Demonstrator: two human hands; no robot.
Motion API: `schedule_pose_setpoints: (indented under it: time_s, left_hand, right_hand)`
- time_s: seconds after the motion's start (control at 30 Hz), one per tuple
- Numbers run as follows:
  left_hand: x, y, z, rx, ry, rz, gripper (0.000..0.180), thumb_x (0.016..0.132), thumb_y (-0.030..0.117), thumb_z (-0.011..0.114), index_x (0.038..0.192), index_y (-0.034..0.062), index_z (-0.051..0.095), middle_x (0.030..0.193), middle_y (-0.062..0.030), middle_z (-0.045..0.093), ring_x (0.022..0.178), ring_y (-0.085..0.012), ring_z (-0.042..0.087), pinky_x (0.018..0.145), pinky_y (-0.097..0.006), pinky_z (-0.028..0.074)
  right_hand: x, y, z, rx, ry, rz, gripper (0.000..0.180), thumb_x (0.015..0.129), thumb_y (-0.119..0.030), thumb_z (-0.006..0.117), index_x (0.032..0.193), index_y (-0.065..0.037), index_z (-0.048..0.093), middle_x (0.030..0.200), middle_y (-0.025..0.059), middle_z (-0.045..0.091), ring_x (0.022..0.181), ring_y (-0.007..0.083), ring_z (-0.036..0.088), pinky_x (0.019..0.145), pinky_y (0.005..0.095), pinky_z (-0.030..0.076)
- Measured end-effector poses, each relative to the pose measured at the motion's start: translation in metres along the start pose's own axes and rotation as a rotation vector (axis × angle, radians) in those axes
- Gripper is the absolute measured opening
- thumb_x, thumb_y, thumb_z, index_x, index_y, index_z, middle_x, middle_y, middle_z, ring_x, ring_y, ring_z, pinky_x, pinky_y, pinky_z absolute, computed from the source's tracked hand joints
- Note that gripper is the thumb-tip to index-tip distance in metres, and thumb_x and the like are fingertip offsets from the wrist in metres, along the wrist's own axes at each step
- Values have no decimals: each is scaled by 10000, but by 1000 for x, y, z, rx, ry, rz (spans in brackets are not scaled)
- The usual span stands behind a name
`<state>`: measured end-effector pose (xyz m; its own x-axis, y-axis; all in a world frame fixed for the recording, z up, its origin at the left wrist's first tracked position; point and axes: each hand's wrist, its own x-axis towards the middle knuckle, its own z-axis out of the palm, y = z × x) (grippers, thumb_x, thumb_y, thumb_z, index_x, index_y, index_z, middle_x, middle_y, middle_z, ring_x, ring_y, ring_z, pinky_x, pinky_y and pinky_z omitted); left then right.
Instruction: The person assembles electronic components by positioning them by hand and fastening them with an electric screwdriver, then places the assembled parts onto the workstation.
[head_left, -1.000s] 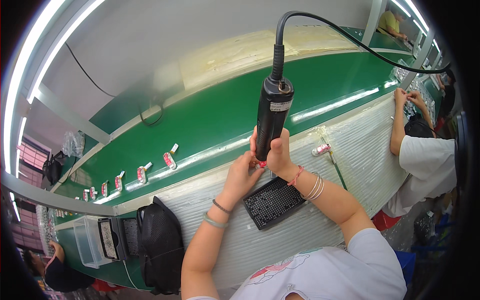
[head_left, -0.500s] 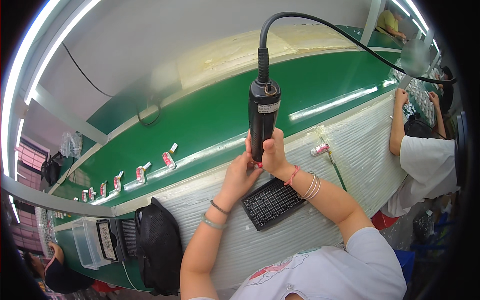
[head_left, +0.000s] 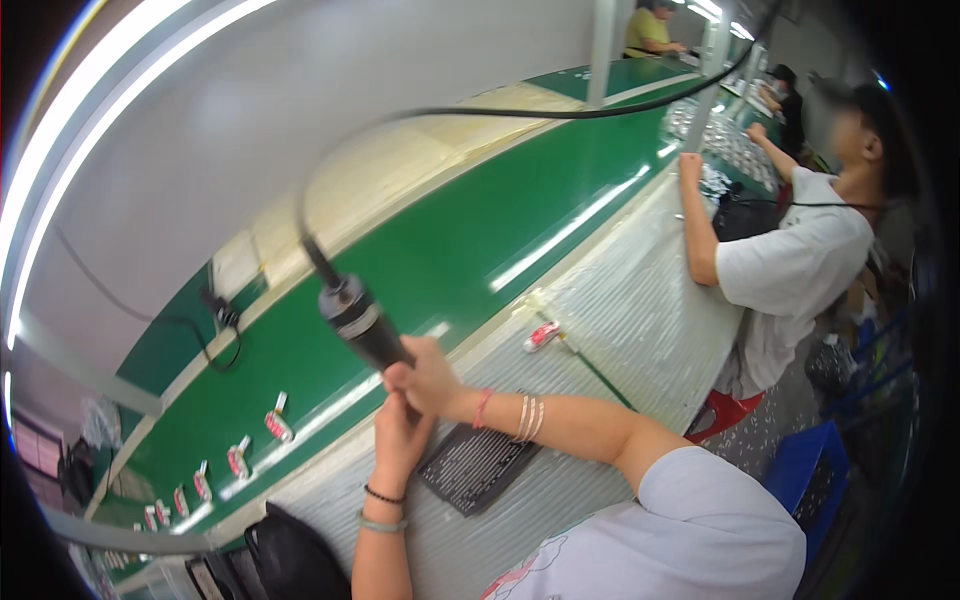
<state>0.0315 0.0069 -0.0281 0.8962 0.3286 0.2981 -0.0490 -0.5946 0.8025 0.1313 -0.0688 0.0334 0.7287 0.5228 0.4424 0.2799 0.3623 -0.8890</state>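
My right hand (head_left: 430,378) is closed round a black corded electric screwdriver (head_left: 360,322), which leans up and to the left with its cable rising from the top. Just below it, my left hand (head_left: 400,440) is held close against the screwdriver's lower end. Its fingers are partly covered by my right hand, and what they grip is hidden. A black tray with rows of small metal pieces (head_left: 478,466) lies under my right wrist. To the right, a small red-and-white device (head_left: 542,337) rests on the ribbed mat.
Several red-and-white devices stand along the green conveyor belt (head_left: 450,240) at the left. A black bag (head_left: 290,555) lies at the lower left. At the right, a person in a white shirt (head_left: 790,250) works by the mat (head_left: 640,310). A blue bin (head_left: 810,470) stands on the floor.
The view has swung to the right, so the scene sits further left. The screwdriver has tipped from upright toward the left, with both hands still together at its lower end.
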Motion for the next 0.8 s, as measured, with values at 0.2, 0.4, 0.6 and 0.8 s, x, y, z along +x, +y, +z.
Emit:
schedule_pose_setpoints:
  time_s: [0.2,0.4,0.6,0.8]
  left_hand:
    - [4,27,1,10,-42,-73,300,719,61,707,949,-42,544,782,-148,644,713,-238,649,628,-319,497]
    - [3,31,1,53,-3,4,313,709,54,709,976,-11,557,806,-154,651,730,-263,654,666,-326,500]
    - [12,36,-4,140,-122,60,187,702,53,708,857,26,605,815,-113,632,717,-238,602,662,-318,476]
    - [51,59,14,277,-285,242,207,749,121,664,948,66,667,927,-106,633,886,-273,556,812,-363,434]
  right_hand:
    - [-2,-7,-6,-30,2,-13,695,747,-675,558,641,7,478,467,71,415,467,115,455,432,305,371]
    - [-5,-22,-17,78,-28,-112,674,748,-659,573,725,12,507,493,67,439,463,127,484,431,300,376]
    - [-40,-63,-99,54,24,-128,571,784,-539,627,881,14,525,605,12,486,564,72,494,481,249,385]
    - [-84,-56,-141,23,14,-21,670,749,-626,606,947,11,542,688,-1,534,624,84,498,539,253,394]
